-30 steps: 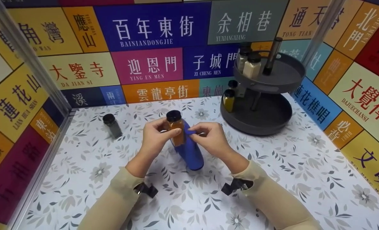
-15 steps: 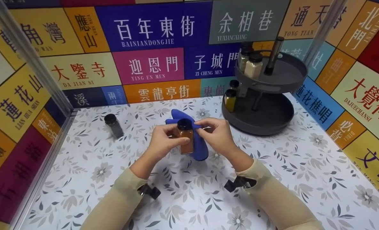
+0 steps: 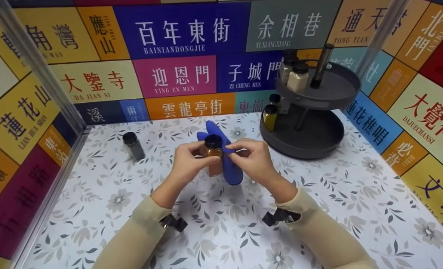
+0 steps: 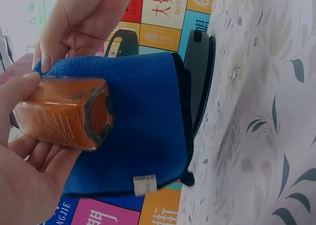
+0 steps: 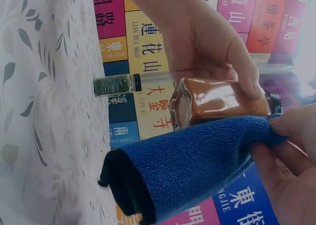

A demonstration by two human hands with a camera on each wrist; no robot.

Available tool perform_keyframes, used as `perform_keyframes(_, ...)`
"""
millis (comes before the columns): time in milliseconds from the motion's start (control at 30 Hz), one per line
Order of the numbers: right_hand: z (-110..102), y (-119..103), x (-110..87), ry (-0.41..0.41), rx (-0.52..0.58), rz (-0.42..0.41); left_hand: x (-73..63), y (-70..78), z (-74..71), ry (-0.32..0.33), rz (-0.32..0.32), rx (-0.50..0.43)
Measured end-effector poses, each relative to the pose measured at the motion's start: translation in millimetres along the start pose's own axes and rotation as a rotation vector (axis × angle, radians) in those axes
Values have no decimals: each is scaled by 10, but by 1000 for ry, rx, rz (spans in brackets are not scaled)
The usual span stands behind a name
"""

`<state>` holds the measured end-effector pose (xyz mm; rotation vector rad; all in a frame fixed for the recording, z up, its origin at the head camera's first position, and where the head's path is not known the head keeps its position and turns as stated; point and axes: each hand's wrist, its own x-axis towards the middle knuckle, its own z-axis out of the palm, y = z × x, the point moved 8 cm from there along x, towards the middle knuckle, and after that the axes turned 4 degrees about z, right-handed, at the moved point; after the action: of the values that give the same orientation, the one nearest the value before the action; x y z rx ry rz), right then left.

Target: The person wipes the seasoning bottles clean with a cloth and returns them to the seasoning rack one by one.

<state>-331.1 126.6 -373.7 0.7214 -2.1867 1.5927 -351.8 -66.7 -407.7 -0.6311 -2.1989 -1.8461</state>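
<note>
My left hand (image 3: 188,161) grips a square glass spice jar (image 4: 64,111) with orange-brown powder and a black lid (image 3: 213,141), held upright above the table. Between thumb and fingers, my right hand (image 3: 254,158) pinches a blue cloth (image 5: 192,156) near its top edge. The folded cloth hangs down right against the jar's side; a dark border and a small white label (image 4: 145,184) show in the left wrist view. Part of the jar is covered by the left thumb and fingers.
Another spice jar (image 3: 134,146), with dark green contents, stands on the flowered tabletop (image 3: 120,224) at the left. At the back right is a two-tier dark turntable rack (image 3: 303,147) with several jars, among them a cream-filled one (image 3: 297,79). Sign-printed walls (image 3: 180,33) enclose the table.
Both hands, the jar and the cloth have shifted slightly right and toward the body since a second ago. The cloth has turned and its fold has changed beside the jar.
</note>
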Motion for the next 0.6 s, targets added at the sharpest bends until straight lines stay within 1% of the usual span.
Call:
perform_keyframes(133,-7,-18,1,3,-66,-31,1,4,14,-31,3,8)
perform_keyframes(233,-11,-1,5,3,-84,-24,-11,4,40,-59,8,15)
perform_keyframes(433,-10,68,23,6,-68,13,-27,26,79,-101,30,-4)
perform_keyframes(600,23,156,23,-6,-7,61,-12,28,46,-76,29,-15)
